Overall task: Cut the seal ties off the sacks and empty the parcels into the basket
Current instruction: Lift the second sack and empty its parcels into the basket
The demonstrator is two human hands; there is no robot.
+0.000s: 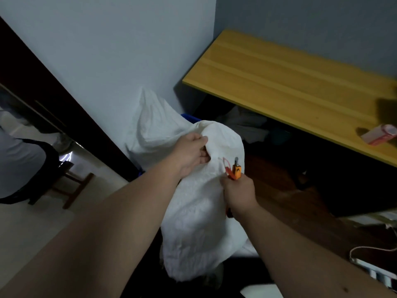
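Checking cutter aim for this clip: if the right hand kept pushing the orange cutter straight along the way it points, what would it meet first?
Probably the red seal tie on the near white sack: the right hand aims the orange cutter up toward it. Depth is unclear, so the tip may meet sack cloth first.

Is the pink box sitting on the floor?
No, the pink box lies on the yellow table, off to the right.

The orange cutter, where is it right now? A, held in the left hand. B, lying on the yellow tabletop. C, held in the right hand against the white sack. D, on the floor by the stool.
C: the right hand grips the orange cutter at the white sack, while the left hand bunches the fabric.
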